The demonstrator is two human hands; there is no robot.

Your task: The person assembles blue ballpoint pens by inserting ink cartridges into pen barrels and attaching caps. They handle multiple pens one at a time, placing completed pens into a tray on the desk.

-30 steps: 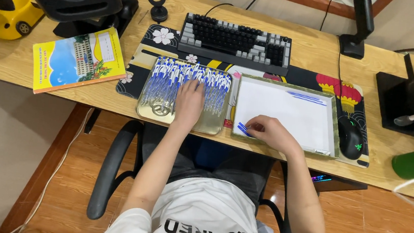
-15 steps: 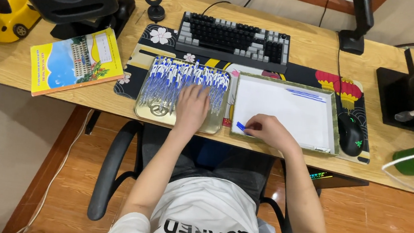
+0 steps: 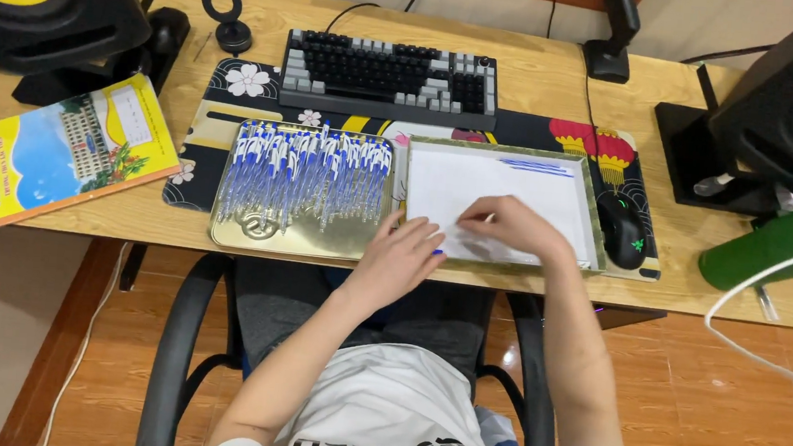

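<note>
both hands meet at the white tray (image 3: 591, 187) edge — left hand (image 3: 400, 257) and right hand (image 3: 511, 225) pinching a blue pen (image 3: 437, 251).

A person in a short-sleeved white T-shirt with bold black block lettering across the chest, both forearms bare, no watch, rings or gloves on the left hand (image 3: 400, 257) or right hand (image 3: 514, 228).

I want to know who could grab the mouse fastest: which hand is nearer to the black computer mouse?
Right. The right hand rests in the white-lined tray, just left of the mouse. The left hand is farther left, at the gap between the two trays.
</note>
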